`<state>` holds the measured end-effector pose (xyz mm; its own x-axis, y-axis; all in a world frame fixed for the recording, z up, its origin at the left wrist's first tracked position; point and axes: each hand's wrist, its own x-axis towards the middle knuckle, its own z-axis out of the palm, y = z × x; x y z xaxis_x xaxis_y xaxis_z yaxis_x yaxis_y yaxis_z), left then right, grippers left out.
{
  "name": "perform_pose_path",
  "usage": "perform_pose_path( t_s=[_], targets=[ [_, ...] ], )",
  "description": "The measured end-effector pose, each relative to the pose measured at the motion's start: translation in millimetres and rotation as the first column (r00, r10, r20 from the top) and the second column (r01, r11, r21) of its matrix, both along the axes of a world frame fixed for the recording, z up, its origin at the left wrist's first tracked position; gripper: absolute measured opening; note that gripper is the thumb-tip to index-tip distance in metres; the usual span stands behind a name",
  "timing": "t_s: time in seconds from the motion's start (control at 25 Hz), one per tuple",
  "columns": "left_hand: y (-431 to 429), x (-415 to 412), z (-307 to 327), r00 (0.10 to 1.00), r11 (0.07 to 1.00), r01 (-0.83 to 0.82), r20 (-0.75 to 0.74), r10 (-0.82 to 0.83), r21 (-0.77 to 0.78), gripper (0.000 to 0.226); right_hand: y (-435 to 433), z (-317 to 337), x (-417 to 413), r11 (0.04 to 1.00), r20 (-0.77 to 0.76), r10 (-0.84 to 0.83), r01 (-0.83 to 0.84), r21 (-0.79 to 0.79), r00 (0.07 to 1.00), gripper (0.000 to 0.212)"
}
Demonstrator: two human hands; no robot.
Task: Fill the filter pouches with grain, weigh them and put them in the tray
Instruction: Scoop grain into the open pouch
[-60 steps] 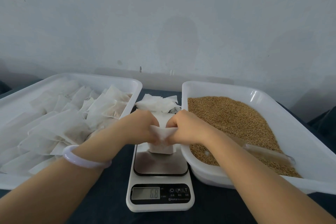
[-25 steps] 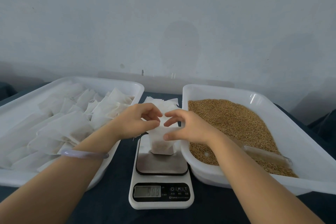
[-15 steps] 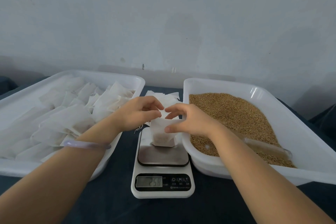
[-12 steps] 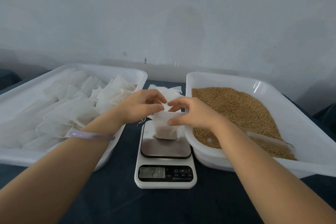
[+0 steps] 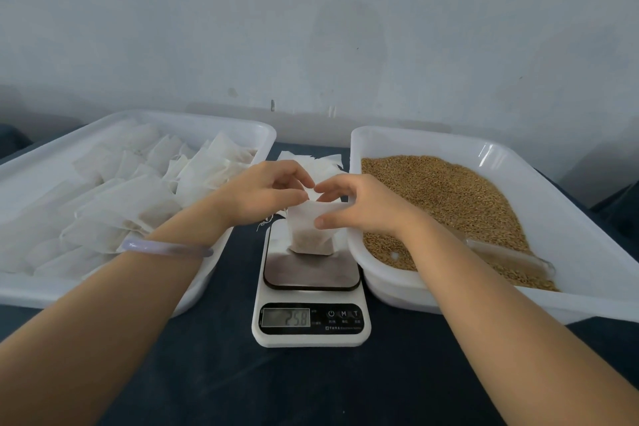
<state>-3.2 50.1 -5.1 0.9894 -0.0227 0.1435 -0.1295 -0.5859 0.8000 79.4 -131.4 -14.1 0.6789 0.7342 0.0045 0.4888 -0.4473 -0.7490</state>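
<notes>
- Small white paper filter pouch, its lower half darkened by the filling, stands upright on the steel plate of the white kitchen scale. The display shows 258; no decimal point is legible.
- Left hand: thumb and forefinger curled, pinching the pouch's top flap.
- Right hand: thumb pressed on the front wall, fingers curled over the mouth, pinching it.
- Handling, my reading: light, soft and bottom-heavy. The thin paper would crumple, tear or spill easily. Take it by the folded top edge and keep it upright.
- Wide white plastic tray on the left holds many filled pouches lying overlapped.
- White plastic tub on the right holds loose brown grain, with a clear plastic scoop lying in it.
- Stack of empty white pouches lies behind the scale, between the two containers.
</notes>
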Motion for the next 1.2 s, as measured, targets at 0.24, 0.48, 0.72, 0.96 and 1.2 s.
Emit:
perform_pose_path(
  t_s=[0.24,0.48,0.72,0.96,1.2],
  targets=[
    [0.0,-0.2,0.3,1.000,1.000,0.020,-0.013,-0.019,0.013,0.018,0.5,-0.7,0.5,1.000,0.004,0.001,-0.001,0.020,1.000,0.052],
    [-1.6,-1.6,1.1,0.999,0.999,0.040,-0.026,-0.040,0.006,0.025,1.1,-1.0,1.2,1.000,0.009,0.008,-0.008,0.015,1.000,0.050],
    [-2.7,-1.2,-0.6,0.997,0.998,0.057,-0.048,-0.056,0.013,0.025,0.4,-0.9,0.0,1.000,0.009,0.000,0.000,0.004,1.000,0.046],
    [-7.5,2.2,-3.5,0.994,0.884,-0.005,-0.094,0.055,0.467,0.026,3.8,-0.5,-2.2,0.997,0.132,-0.027,0.037,-0.075,0.991,0.016],
    [-6.6,6.1,-4.8,0.996,0.892,-0.028,-0.065,0.064,0.451,0.035,3.1,0.8,-5.7,0.999,0.161,-0.043,0.043,0.001,0.986,0.017]
  ],
)
